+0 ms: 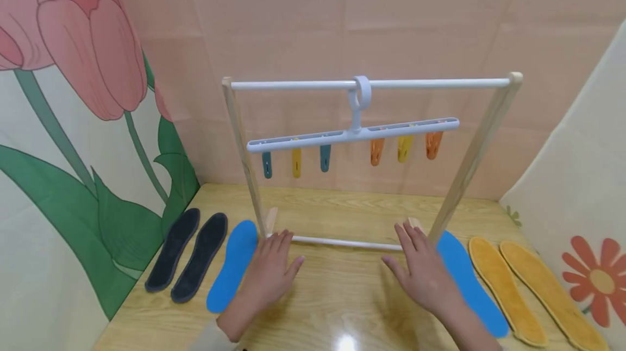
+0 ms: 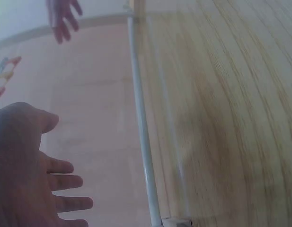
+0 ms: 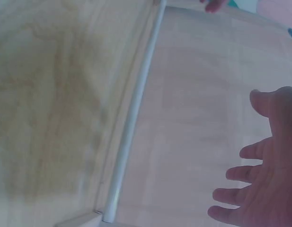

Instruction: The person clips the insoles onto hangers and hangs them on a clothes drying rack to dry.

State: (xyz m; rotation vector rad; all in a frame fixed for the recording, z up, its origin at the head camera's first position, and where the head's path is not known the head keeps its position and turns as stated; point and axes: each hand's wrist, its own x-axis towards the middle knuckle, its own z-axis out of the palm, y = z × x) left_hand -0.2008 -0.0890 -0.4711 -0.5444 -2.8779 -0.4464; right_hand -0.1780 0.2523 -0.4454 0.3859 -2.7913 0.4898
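My left hand (image 1: pixel 268 272) is held over the near left of the table, fingers extended and nothing in them. Opposite it, my right hand (image 1: pixel 423 275) also has its fingers spread and is bare. Each overlaps a lower corner of a wooden drying rack (image 1: pixel 463 169) in the head view. The rack's lower white rod (image 1: pixel 342 242) runs between the hands; it shows lengthwise in both wrist views. From the top rod (image 1: pixel 293 85) hangs a pale blue hanger (image 1: pixel 313 140), tilted up to the right, with teal, yellow and orange clips (image 1: pixel 404 148) below it.
On the left lie two dark insoles (image 1: pixel 199 257) and a blue insole (image 1: pixel 233 264). To the right are another blue insole (image 1: pixel 471 286) and two yellow insoles (image 1: pixel 508 288). A pink cloth backdrop (image 1: pixel 303 19) stands behind the wooden table (image 1: pixel 337 296), with a tulip-printed cloth (image 1: pixel 93 46) at left.
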